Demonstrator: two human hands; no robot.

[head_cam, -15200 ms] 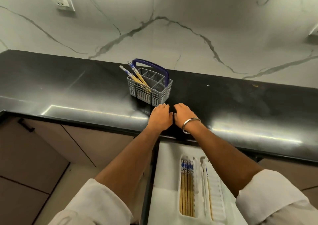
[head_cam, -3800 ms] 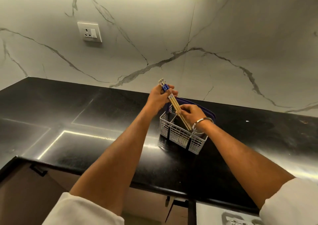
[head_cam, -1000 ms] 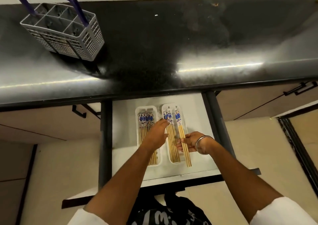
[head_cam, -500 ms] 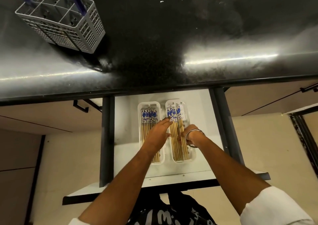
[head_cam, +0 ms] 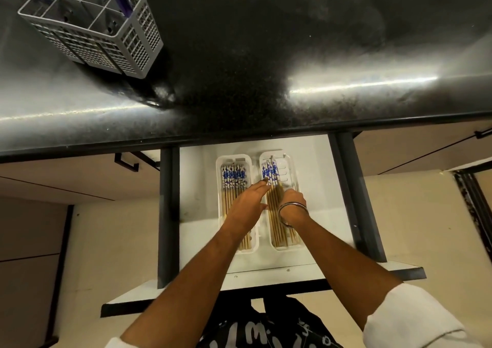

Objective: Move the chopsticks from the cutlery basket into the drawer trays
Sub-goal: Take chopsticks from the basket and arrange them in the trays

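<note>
The grey cutlery basket point(head_cam: 90, 28) with a purple handle stands on the black counter at the top left, and its compartments look empty. Below the counter the white drawer point(head_cam: 198, 188) is pulled out with two white trays side by side. The left tray point(head_cam: 234, 158) holds several blue-topped wooden chopsticks point(head_cam: 233, 180). The right tray point(head_cam: 291, 172) holds another bunch of chopsticks point(head_cam: 270, 170). My left hand point(head_cam: 247, 206) lies flat over the gap between the trays, fingertips touching the right bunch. My right hand point(head_cam: 292, 201), with a metal bangle, curls its fingers onto the same bunch.
The black counter point(head_cam: 266, 54) overhangs the back of the drawer. Dark drawer rails point(head_cam: 166, 214) run along both sides of the drawer. Closed cabinet fronts with black handles point(head_cam: 126, 162) flank it. Pale floor lies below.
The chopsticks that my right hand carried a second ago now lie inside the right tray. Both hands have moved up along that bunch toward its blue ends.
</note>
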